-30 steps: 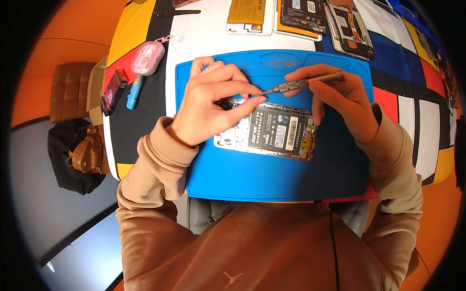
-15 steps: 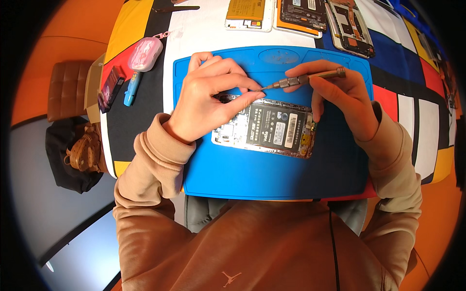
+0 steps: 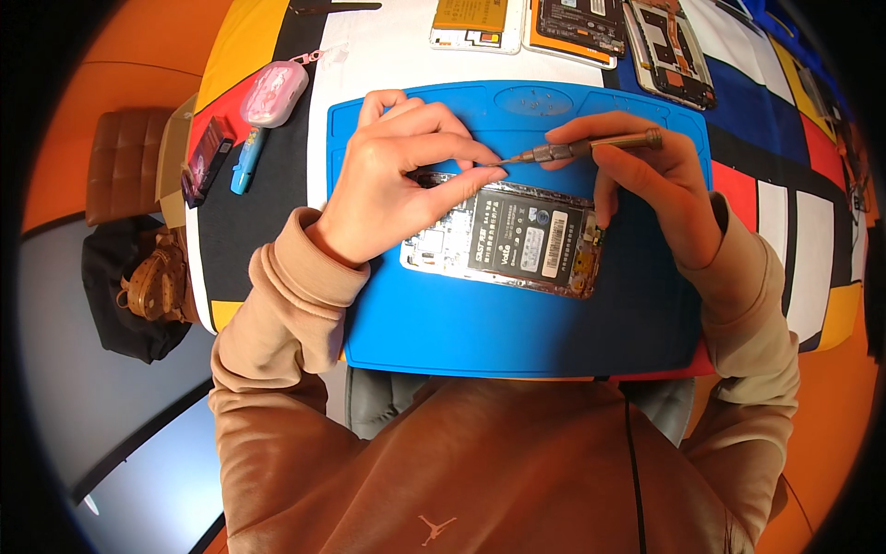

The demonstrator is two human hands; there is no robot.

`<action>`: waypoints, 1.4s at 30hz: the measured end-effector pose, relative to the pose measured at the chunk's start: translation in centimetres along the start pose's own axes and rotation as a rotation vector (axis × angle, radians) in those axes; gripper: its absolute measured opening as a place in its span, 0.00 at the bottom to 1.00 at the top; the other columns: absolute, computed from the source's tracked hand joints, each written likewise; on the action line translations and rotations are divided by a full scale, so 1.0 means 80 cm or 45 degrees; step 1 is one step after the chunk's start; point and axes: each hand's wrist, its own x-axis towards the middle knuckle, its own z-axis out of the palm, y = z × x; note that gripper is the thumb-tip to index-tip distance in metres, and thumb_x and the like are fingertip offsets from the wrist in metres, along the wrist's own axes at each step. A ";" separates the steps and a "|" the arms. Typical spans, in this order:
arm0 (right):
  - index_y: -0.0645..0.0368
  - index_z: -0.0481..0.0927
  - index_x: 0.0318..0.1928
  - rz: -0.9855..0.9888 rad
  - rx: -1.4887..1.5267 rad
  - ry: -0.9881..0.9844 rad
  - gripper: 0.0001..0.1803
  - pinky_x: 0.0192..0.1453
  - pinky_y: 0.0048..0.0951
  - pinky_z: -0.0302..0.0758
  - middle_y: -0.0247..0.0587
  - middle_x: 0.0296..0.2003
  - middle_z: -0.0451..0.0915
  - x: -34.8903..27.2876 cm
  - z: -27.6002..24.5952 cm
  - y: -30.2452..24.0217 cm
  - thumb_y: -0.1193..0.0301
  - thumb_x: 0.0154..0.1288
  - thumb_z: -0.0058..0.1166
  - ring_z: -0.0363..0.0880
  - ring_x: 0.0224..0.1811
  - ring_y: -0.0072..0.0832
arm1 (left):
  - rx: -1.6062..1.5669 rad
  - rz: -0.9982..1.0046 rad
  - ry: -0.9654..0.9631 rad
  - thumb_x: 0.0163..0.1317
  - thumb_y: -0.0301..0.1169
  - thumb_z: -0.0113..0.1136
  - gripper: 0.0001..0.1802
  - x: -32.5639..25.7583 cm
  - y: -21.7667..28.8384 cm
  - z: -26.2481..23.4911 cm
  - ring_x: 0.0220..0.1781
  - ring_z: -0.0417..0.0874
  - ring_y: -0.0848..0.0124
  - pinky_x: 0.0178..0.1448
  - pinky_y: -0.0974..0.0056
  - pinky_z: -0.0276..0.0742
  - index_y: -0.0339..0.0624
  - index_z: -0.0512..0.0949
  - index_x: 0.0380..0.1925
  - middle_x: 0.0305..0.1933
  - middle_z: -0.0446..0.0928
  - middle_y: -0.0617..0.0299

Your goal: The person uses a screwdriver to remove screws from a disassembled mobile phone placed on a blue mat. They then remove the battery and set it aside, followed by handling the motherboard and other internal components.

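Observation:
An opened phone (image 3: 517,242) with its back off lies on a blue work mat (image 3: 517,319), showing a black battery and circuit board. My left hand (image 3: 397,180) rests over the phone's left end, thumb and forefinger pinched together at the tip of a small screwdriver (image 3: 591,148). My right hand (image 3: 646,189) holds that screwdriver nearly level, its tip pointing left toward my left fingertips above the phone's top edge. Whether a screw sits between my left fingers is too small to tell.
Several other dismantled phones and parts (image 3: 572,23) lie along the table's far edge. A pink case (image 3: 274,92), a blue pen (image 3: 245,162) and a dark small box (image 3: 205,159) sit left of the mat. A brown stool (image 3: 120,166) and a bag (image 3: 138,286) stand at the left.
Both hands stay at the phone's top edge. The left fingers have closed in on the screwdriver tip; the view has shifted slightly.

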 end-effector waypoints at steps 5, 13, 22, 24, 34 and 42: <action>0.63 0.78 0.54 0.012 -0.012 0.001 0.15 0.36 0.20 0.75 0.44 0.54 0.80 0.000 -0.001 -0.001 0.68 0.77 0.45 0.81 0.45 0.23 | 0.001 -0.028 -0.006 0.47 0.29 0.76 0.12 0.001 0.003 -0.005 0.31 0.74 0.76 0.48 0.69 0.62 0.45 0.87 0.34 0.30 0.80 0.69; 0.63 0.74 0.50 -0.558 -0.461 -0.146 0.09 0.38 0.29 0.75 0.50 0.47 0.80 -0.035 0.028 -0.010 0.75 0.72 0.51 0.79 0.36 0.28 | -0.059 0.041 0.141 0.53 0.27 0.66 0.05 0.002 -0.003 -0.002 0.25 0.70 0.75 0.44 0.68 0.61 0.47 0.85 0.32 0.28 0.79 0.70; 0.65 0.75 0.42 -0.667 -0.701 -0.213 0.09 0.22 0.28 0.68 0.39 0.29 0.79 -0.040 0.040 -0.001 0.79 0.62 0.58 0.73 0.20 0.29 | -0.321 0.052 0.112 0.54 0.23 0.66 0.03 -0.006 -0.011 0.004 0.23 0.75 0.69 0.35 0.66 0.64 0.38 0.83 0.30 0.24 0.77 0.61; 0.65 0.75 0.42 -0.676 -0.755 -0.211 0.08 0.21 0.28 0.67 0.38 0.29 0.79 -0.040 0.040 0.000 0.79 0.62 0.57 0.72 0.19 0.28 | -0.292 0.075 0.106 0.53 0.22 0.66 0.04 -0.007 -0.012 0.003 0.24 0.75 0.69 0.35 0.66 0.63 0.38 0.83 0.30 0.24 0.77 0.61; 0.66 0.73 0.43 -0.786 -0.690 -0.121 0.10 0.20 0.28 0.67 0.41 0.30 0.79 -0.040 0.044 0.011 0.80 0.62 0.56 0.72 0.19 0.29 | -0.354 0.097 0.108 0.54 0.21 0.66 0.04 -0.005 -0.009 0.002 0.22 0.75 0.69 0.30 0.66 0.65 0.36 0.83 0.31 0.24 0.78 0.60; 0.65 0.73 0.43 -0.712 -0.777 -0.215 0.10 0.21 0.28 0.68 0.40 0.29 0.79 -0.040 0.043 0.001 0.80 0.62 0.57 0.74 0.19 0.30 | -0.394 0.063 0.087 0.54 0.21 0.65 0.04 -0.006 -0.012 0.004 0.21 0.75 0.69 0.28 0.66 0.66 0.35 0.83 0.31 0.23 0.77 0.59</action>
